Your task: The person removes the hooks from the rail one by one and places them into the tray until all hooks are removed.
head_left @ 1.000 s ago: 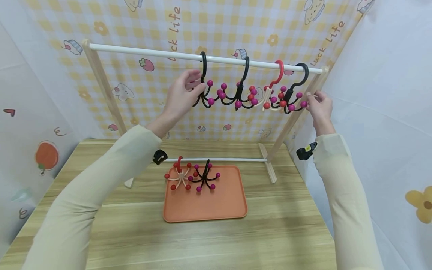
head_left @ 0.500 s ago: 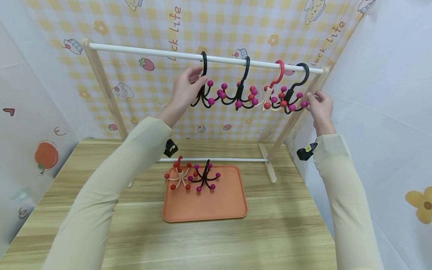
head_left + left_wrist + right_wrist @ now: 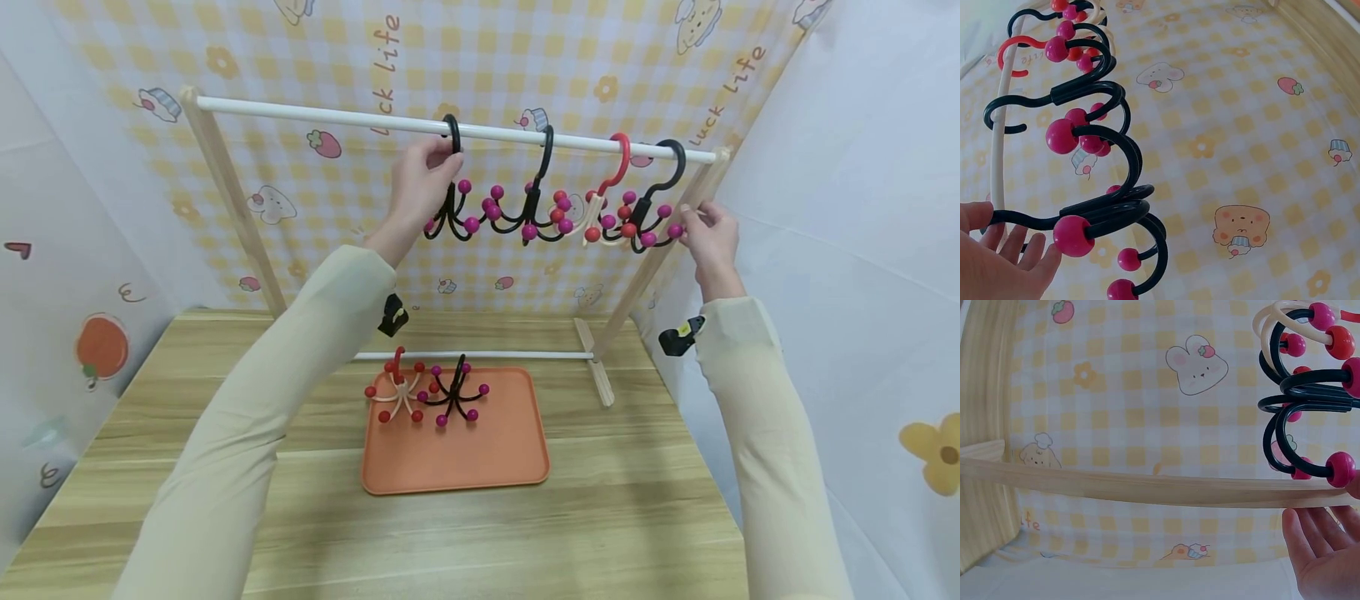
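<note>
Four-sided grip aside, my left hand (image 3: 422, 185) pinches the hook of the leftmost black claw hanger (image 3: 450, 212), close under the white rail (image 3: 322, 115). In the left wrist view, thumb and fingers meet round that hook where it loops over the rail. Curved arms with magenta balls spread below it. At the right end, my right hand (image 3: 712, 243) holds the rack's slanted wooden post (image 3: 645, 279). The right wrist view has its fingertips (image 3: 1300, 528) at the post's edge and the thumb over the other side, beside a magenta ball of the rightmost black hanger (image 3: 641, 217).
Between the hands hang another black hanger (image 3: 532, 204) and a red-hooked cream hanger (image 3: 594, 208). On the wooden table (image 3: 480, 550), an orange tray (image 3: 487, 467) bears a red-hooked cream hanger (image 3: 402, 387) and a black one (image 3: 453, 392). A lower white bar (image 3: 525, 356) runs behind it.
My left hand has moved up and slightly right, from beside the leftmost black hanger to its hook, and has taken hold of it. The right hand has stayed at the post.
</note>
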### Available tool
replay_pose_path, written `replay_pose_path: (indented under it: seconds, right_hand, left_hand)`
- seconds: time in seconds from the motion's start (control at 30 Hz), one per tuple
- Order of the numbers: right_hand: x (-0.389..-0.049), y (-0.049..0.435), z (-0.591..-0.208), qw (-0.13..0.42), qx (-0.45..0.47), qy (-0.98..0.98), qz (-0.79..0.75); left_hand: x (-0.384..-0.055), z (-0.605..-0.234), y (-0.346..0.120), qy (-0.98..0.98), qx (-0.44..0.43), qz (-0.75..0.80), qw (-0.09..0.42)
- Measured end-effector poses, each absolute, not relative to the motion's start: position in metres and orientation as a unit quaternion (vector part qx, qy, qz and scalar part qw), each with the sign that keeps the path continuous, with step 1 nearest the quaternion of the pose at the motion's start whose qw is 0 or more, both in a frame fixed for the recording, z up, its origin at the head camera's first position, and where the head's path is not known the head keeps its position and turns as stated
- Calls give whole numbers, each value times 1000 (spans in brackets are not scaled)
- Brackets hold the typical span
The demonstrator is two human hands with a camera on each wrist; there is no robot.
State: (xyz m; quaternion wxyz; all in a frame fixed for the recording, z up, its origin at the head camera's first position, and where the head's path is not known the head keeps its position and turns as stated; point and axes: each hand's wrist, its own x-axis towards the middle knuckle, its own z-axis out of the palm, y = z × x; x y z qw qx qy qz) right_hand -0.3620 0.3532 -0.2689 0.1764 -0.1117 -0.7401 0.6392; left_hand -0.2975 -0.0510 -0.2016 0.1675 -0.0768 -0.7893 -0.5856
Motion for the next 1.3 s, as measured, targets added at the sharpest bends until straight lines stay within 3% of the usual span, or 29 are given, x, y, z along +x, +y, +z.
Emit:
replay_pose_path:
  seconds: [0.17, 0.37, 0.67, 0.93, 1.17, 1.3]
  right_hand:
    - [-384, 373, -283, 181, -108, -748, 629]
    - [-388, 376, -287, 185, -119, -755, 618]
    - [-348, 342, -262, 178, -117, -778, 592]
    - [-402, 388, -297, 184, -118, -735, 642]
    - [-367, 359, -273, 174, -117, -779, 591]
    - [-391, 379, -288, 174, -125, -765, 607]
  left_hand:
    - [-299, -200, -51, -789, -85, -580, 182]
    - [-294, -193, -54, -768, -98, -601, 198]
    - [-277, -176, -58, -744, -116, -624, 210]
    - [-262, -189, -57, -762, -129, -610, 176]
    - [-260, -209, -60, -774, -100, -612, 125]
    - [-260, -221, -63, -771, -73, -627, 81]
